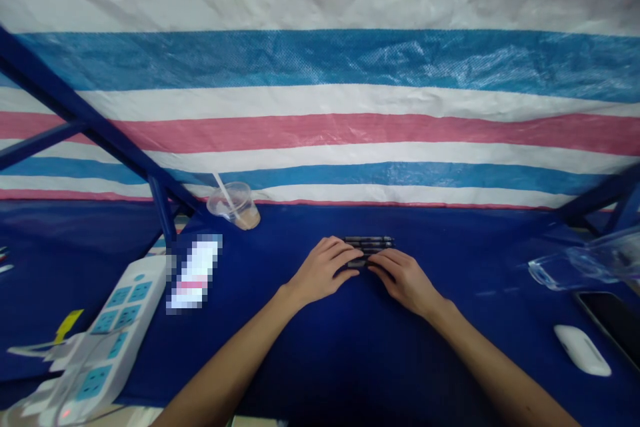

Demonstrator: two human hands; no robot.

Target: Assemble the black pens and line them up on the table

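Several dark, slim sticks that look like black pens (369, 240) lie side by side on the blue tabletop, their long sides running left to right. My left hand (327, 268) wraps its fingers over their left part, thumb at the near side. My right hand (400, 275) is closed at their right part, fingertips pressed together around the nearer pens. Between the two hands only a short stretch of the pens shows, and my fingers hide the rest.
A clear plastic cup with a straw (240, 207) stands at the back left. Nearer are a blurred-out bright phone-like rectangle (195, 273) and a white power strip (127, 310) with plugs. On the right lie a tipped clear bottle or cup (575, 265), a white mouse (583, 350) and a black phone (610, 320).
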